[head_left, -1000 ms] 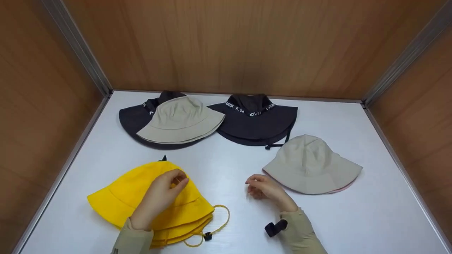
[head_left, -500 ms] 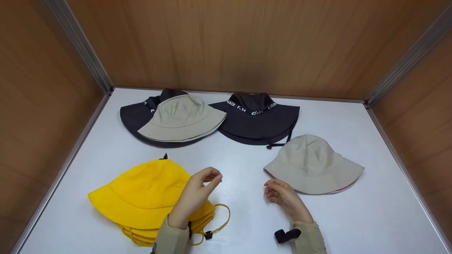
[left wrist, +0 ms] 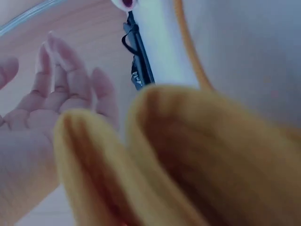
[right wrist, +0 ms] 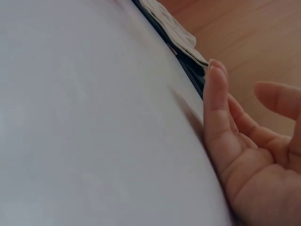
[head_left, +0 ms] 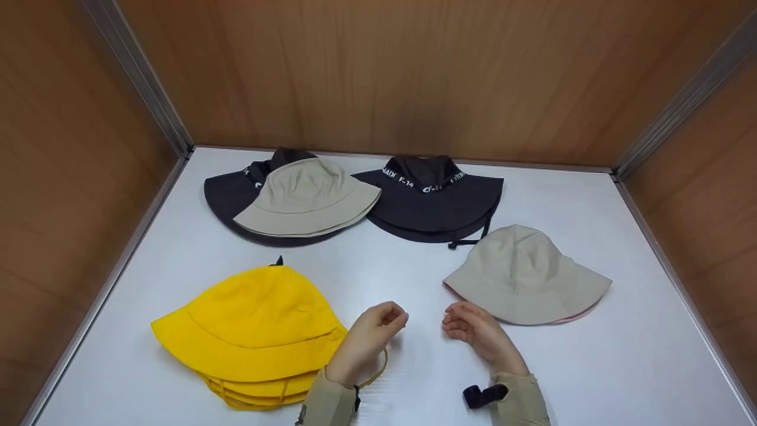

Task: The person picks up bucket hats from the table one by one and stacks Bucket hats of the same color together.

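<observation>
Left hand (head_left: 366,340) beside stacked yellow hats (head_left: 254,316), right hand (head_left: 480,334) near beige hat (head_left: 520,275); fingers loosely bent, pinching nothing. Best keep left sleeve (head_left: 328,401) off the yellow cord (left wrist: 190,46)

Yellow hats (head_left: 254,319), beige hats (head_left: 307,195) and near-black hats (head_left: 434,210) are set off by a white counter (head_left: 621,367).
Plain, even yellow is shown by the stacked hats, dulled to a brownish gold in the left wrist view; their cord (head_left: 383,370) is coloured a deeper yellow. The beige hats are kept to one plain tone each, the right one greyer and edged in pink beneath its brim. The near-black hats are banded with white lettering. The brown walls (head_left: 390,71) are streaked with darker wood grain and bordered by grey strips (head_left: 692,89). Khaki is shown by the sleeves (head_left: 523,399), and black by the piece (head_left: 484,395) beside the right one.
</observation>
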